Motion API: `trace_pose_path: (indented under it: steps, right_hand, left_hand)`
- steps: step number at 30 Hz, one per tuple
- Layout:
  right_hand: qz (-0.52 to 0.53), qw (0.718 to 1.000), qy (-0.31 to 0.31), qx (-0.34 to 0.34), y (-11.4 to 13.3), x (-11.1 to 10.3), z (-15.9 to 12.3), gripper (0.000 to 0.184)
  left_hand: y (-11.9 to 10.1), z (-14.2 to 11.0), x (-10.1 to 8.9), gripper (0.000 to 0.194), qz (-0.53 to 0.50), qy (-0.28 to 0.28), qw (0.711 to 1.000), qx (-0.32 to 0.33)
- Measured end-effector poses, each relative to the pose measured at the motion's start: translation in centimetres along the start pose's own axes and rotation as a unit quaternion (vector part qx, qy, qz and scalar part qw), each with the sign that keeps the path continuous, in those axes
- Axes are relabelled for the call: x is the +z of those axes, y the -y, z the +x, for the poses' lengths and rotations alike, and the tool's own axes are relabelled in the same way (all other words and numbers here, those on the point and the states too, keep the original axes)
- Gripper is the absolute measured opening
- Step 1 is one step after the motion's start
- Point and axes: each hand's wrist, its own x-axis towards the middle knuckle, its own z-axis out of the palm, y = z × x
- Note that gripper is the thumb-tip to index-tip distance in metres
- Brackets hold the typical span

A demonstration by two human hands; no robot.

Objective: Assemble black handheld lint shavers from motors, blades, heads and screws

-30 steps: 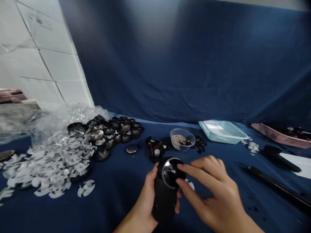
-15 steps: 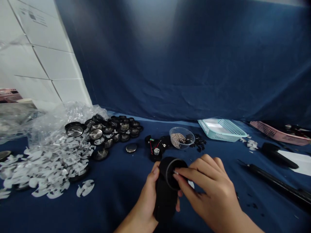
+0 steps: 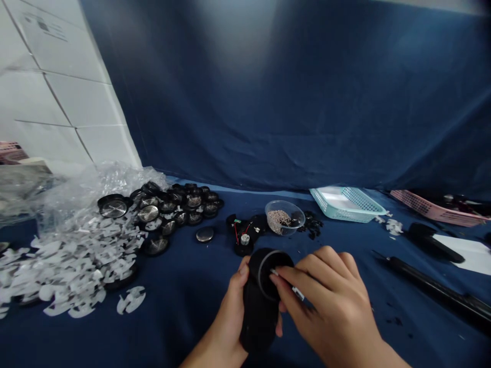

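My left hand (image 3: 230, 301) is wrapped round a black plastic housing (image 3: 258, 312) with a round, open head tilted toward the right. The fingers of my right hand (image 3: 330, 296) are pinched together inside the head's opening. A tiny pale bit shows at their tips, too small to name. Under the right hand a small whitish piece (image 3: 298, 293) is partly visible. Just beyond the housing lies a black half shell (image 3: 243, 244) with red wires and a small motor. A single black cap with a silvery face (image 3: 204, 234) rests left of it.
At left are heaps of white plastic parts (image 3: 72, 271), black round caps (image 3: 192, 202) and clear plastic wrap (image 3: 95, 191). Behind the hands stands a clear bowl of small screws (image 3: 282, 219). Farther right are a turquoise basket (image 3: 345, 209), a pink basket (image 3: 441, 209) and a black electric screwdriver (image 3: 433, 286).
The view has shifted slightly, so the table's contents sit a little farther left. My right fingertips remain in the housing's opening, and my left hand keeps its hold.
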Motion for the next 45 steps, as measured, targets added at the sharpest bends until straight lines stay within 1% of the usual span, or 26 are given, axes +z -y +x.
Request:
trace_pose_path:
  steps: [3, 9, 15, 18, 22, 28, 30, 32, 34, 35, 36, 37, 38, 39, 40, 41, 42, 43, 45]
  right_hand:
    - [-0.002, 1.0, 0.001, -0.002, 0.1, -0.1, 0.0, 0.011]
    - [0.0, 1.0, -0.001, -0.011, 0.1, 0.0, 0.1, 0.011]
    - [0.004, 1.0, 0.002, -0.01, 0.1, 0.0, 0.1, 0.011]
    - [0.0, 1.0, 0.012, -0.013, 0.2, -0.2, 0.2, 0.011]
    - [-0.007, 1.0, 0.01, -0.01, 0.2, -0.2, 0.1, 0.014]
    - [-0.006, 1.0, 0.017, -0.012, 0.4, -0.2, 0.3, 0.013]
    - [0.001, 1.0, 0.005, -0.012, 0.3, -0.7, 0.5, 0.007]
    - [0.005, 1.0, -0.022, -0.01, -0.2, -1.5, 0.3, 0.016]
    - [0.008, 0.999, -0.041, 0.017, -1.5, -2.0, -0.6, 0.018]
    - [0.014, 0.999, -0.03, 0.043, -2.4, -2.1, -1.4, 0.014]
    - [0.025, 0.997, 0.009, 0.073, -3.3, -2.0, -2.3, 0.01]
    - [0.041, 0.991, 0.072, 0.101, -4.3, -1.7, -3.3, 0.009]
    - [0.054, 0.979, 0.156, 0.123, -5.2, -1.3, -4.3, 0.012]
    - [0.062, 0.961, 0.235, 0.133, -6.0, -0.8, -5.1, 0.023]
    - [0.07, 0.943, 0.295, 0.137, -6.7, -0.3, -5.9, 0.035]
    - [0.075, 0.929, 0.336, 0.138, -7.2, 0.3, -6.4, 0.047]
    - [0.08, 0.921, 0.356, 0.136, -7.5, 0.8, -6.7, 0.056]
    - [0.085, 0.919, 0.361, 0.135, -7.6, 1.3, -6.9, 0.06]
    - [0.091, 0.919, 0.358, 0.135, -7.7, 2.1, -6.8, 0.055]
  left_hand:
    - [-0.1, 0.1, 0.2, 0.045, -0.009, 0.002, 1.0, 0.002]
    - [-0.2, 0.4, 0.1, 0.053, -0.011, 0.011, 1.0, -0.012]
    - [-0.3, 0.4, 0.2, 0.05, -0.023, 0.0, 1.0, -0.01]
    - [-0.2, 0.2, 0.2, 0.053, -0.028, -0.016, 0.999, -0.02]
    - [0.0, 0.0, 0.1, 0.058, -0.031, -0.031, 0.998, -0.034]
    - [0.0, -0.1, 0.3, 0.056, -0.019, -0.02, 0.999, -0.023]
    - [-0.2, 0.0, 0.5, 0.056, -0.012, -0.013, 1.0, -0.025]
    - [-0.6, 0.0, 0.6, 0.06, -0.003, -0.005, 1.0, -0.025]
    - [-1.1, 0.1, 0.6, 0.062, 0.006, 0.001, 1.0, -0.019]
    - [-1.4, 0.1, 0.6, 0.063, 0.01, 0.004, 1.0, -0.015]
    - [-1.7, 0.2, 0.6, 0.063, 0.014, 0.006, 1.0, -0.011]
    - [-2.0, 0.2, 0.5, 0.063, 0.017, 0.007, 1.0, -0.007]
    - [-2.2, 0.3, 0.4, 0.062, 0.018, 0.008, 1.0, -0.003]
    - [-2.4, 0.3, 0.3, 0.061, 0.021, 0.009, 1.0, 0.0]
    - [-2.6, 0.4, 0.3, 0.06, 0.023, 0.01, 1.0, 0.004]
    - [-2.6, 0.4, 0.2, 0.059, 0.025, 0.01, 1.0, 0.009]
    - [-2.6, 0.5, 0.2, 0.058, 0.027, 0.011, 0.999, 0.013]
    - [-2.6, 0.5, 0.2, 0.057, 0.029, 0.012, 0.999, 0.016]
    - [-2.6, 0.6, 0.2, 0.056, 0.034, 0.012, 0.999, 0.02]
